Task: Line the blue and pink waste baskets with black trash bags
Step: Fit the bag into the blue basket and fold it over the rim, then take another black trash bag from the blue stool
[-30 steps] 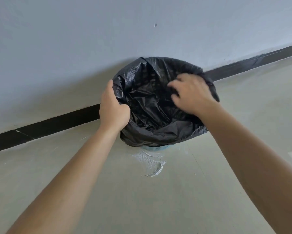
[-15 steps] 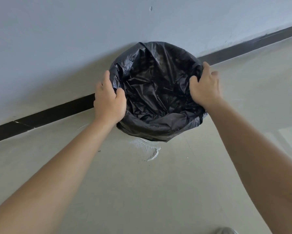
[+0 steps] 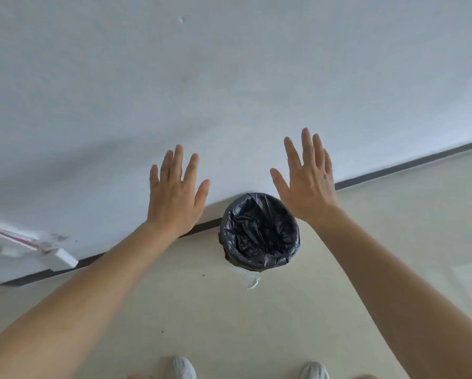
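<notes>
A black trash bag (image 3: 259,233) lines a round waste basket standing on the floor against the wall; the bag is folded over the rim and hides the basket's colour. My left hand (image 3: 174,195) is raised to the left of the basket, fingers spread, holding nothing. My right hand (image 3: 307,181) is raised above the basket's right side, also spread with nothing in it. Both hands are well clear of the bag. No second basket is in view.
A pale wall (image 3: 229,77) with a dark baseboard (image 3: 393,170) runs behind the basket. A white object with pink marks (image 3: 24,247) leans at the far left. A white smear (image 3: 252,283) marks the beige floor (image 3: 243,324). My shoes (image 3: 180,369) show at the bottom edge.
Both hands let go of the bag's rim and rose with fingers spread. The view pulled back and up, so the lined basket now looks smaller and farther off.
</notes>
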A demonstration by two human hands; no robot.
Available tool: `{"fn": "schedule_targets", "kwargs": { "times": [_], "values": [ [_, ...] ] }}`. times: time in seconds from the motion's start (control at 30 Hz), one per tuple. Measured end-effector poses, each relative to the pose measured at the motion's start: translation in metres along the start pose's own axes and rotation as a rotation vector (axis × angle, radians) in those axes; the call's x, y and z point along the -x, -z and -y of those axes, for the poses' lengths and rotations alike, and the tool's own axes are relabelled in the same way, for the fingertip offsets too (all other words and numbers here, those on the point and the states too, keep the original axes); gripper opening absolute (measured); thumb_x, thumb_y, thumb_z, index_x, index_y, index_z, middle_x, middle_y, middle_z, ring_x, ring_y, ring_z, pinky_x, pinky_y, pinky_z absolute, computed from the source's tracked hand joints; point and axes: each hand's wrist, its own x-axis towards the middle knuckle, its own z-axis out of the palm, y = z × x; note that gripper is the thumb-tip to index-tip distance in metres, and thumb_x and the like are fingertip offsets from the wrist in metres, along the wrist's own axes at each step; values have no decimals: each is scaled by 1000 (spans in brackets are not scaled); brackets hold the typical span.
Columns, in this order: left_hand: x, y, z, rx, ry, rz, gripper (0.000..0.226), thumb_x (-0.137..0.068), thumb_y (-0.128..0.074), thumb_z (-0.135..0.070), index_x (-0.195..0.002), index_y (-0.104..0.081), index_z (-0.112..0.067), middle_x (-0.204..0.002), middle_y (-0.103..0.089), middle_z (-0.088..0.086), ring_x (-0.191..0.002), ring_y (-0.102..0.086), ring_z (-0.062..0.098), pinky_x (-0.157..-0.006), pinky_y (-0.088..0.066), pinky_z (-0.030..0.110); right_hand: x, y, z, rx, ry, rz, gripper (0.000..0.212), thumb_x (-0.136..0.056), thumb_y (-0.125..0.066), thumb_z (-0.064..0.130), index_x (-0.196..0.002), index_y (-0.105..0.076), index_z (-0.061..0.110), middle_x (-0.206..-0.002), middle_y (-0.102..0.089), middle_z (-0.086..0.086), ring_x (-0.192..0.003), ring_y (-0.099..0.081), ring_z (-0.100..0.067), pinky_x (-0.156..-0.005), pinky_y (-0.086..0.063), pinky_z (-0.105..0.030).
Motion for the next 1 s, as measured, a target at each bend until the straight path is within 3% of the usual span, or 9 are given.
{"fn": "schedule_targets", "kwargs": {
  "times": [0.2, 0.37, 0.47, 0.63, 0.87, 1.0],
  "values": [
    [-32, 310, 6, -154, -30, -193, 60, -98, -20, -46, -140, -43, -10, -149, -38, 20, -131, -40, 39, -106, -32, 57, -88, 282, 101, -36, 184, -270, 73, -98, -32, 58, -155, -18, 15, -162, -6, -19, -149, -6, -37, -119, -14, -50],
    [23, 474, 2, -258, 109, -423, 56, -100, -25, -45, -138, -46, -10, -145, -43, 20, -127, -45, 39, -103, -35, 55, -94, 413, 194, -185, 385, -422, 70, -98, -33, 56, -154, -23, 15, -161, -12, -19, -149, -10, -36, -118, -17, -49],
    [104, 519, 17, -345, 264, -497, 56, -101, -25, -45, -142, -42, -11, -149, -39, 20, -131, -41, 38, -105, -34, 55, -70, 432, 260, -331, 550, -386, 66, -99, -36, 52, -152, -27, 14, -160, -17, -19, -148, -15, -36, -117, -20, -50],
    [280, 578, 74, -498, 653, -425, 60, -101, -22, -49, -146, -36, -11, -152, -32, 22, -136, -35, 39, -107, -31, 57, 8, 443, 409, -456, 883, -307, 64, -100, -37, 49, -151, -28, 12, -158, -20, -22, -146, -18, -39, -116, -23, -51],
    [569, 636, 140, -625, 1143, -450, 62, -100, -20, -49, -147, -32, -12, -155, -28, 19, -141, -30, 37, -112, -26, 56, 214, 453, 642, -628, 1319, -217, 62, -99, -38, 49, -150, -32, 14, -158, -23, -21, -145, -22, -38, -116, -24, -52],
    [716, 655, 160, -690, 1346, -413, 61, -99, -25, -49, -144, -39, -9, -153, -33, 21, -137, -36, 39, -108, -32, 58, 340, 459, 756, -702, 1464, -139, 64, -99, -35, 52, -152, -27, 16, -159, -19, -19, -147, -18, -36, -117, -19, -49]
  ]
}}
